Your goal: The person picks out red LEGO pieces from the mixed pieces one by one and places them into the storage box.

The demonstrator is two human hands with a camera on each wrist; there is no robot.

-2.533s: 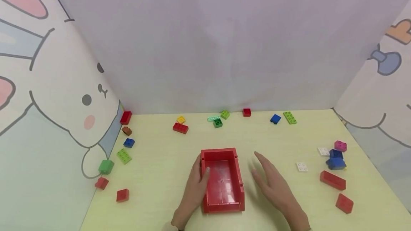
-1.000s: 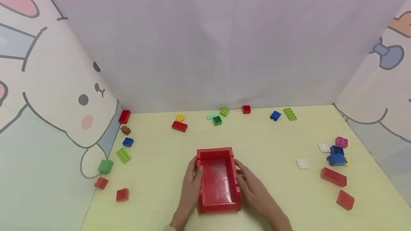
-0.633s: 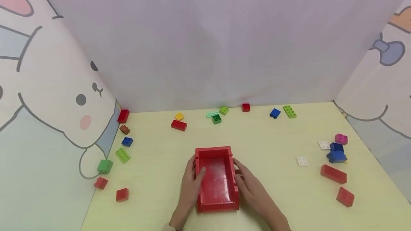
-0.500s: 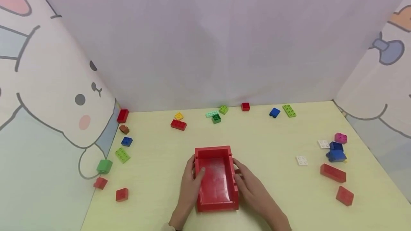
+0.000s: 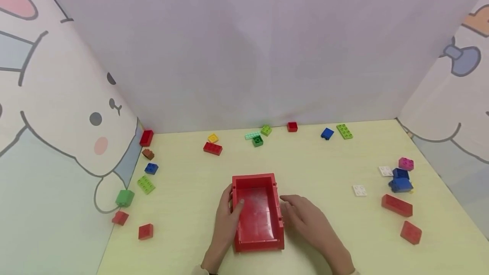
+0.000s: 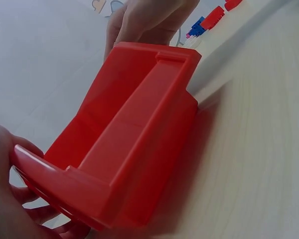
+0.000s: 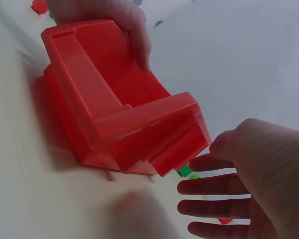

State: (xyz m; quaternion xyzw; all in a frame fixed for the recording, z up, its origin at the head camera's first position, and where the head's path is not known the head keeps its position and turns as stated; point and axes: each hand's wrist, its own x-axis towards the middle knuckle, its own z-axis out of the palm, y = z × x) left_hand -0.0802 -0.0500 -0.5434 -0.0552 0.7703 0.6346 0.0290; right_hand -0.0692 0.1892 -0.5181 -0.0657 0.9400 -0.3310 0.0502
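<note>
Standing on the yellow table (image 5: 191,207), near its front edge, is a red bin (image 5: 258,212) with its open top up. Left hand (image 5: 226,220) grips the bin's left wall, thumb hooked over the rim inside, fingers curled against the outer face. Right hand (image 5: 311,223) lies just beside the right wall, clear of it in the wrist view, fingers straight and slightly spread, holding nothing. Red block (image 5: 396,205) and blue block (image 5: 399,185) lie well apart to the right; green block (image 5: 124,198) lies far left.
</note>
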